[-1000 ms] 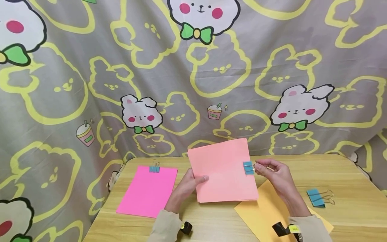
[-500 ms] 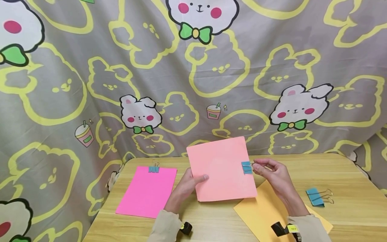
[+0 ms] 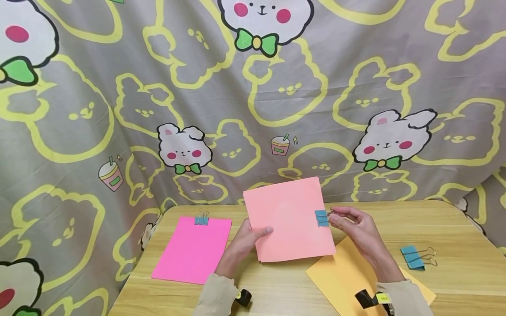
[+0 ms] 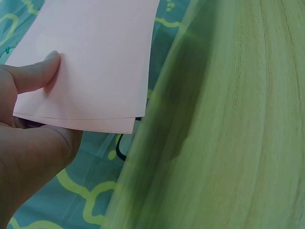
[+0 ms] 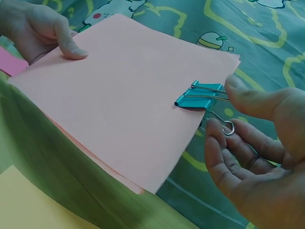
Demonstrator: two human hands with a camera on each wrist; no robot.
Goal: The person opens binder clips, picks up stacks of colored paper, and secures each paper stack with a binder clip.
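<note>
My left hand (image 3: 247, 239) grips a small stack of light pink paper (image 3: 290, 224) above the table, thumb on the front face and fingers behind. The sheets' edges lie slightly offset in the left wrist view. On the stack's right edge sits a blue binder clip (image 5: 200, 97). My right hand (image 5: 257, 148) has its thumb at the clip's upper wire handle and its fingers by the lower one, pinching them. Beneath my right wrist lies yellow-orange paper (image 3: 348, 267). At the left, hot pink paper (image 3: 192, 252) carries another blue binder clip (image 3: 201, 220) on its top edge.
A loose blue binder clip (image 3: 413, 257) lies on the wooden table (image 3: 284, 289) to the right of my right hand. A grey patterned curtain (image 3: 233, 101) hangs behind the table's back edge and along the left side.
The pink stack, with the clip on its edge, has shifted slightly left and up, and its lower right corner has risen a little. My right hand has moved slightly left with the clip.
</note>
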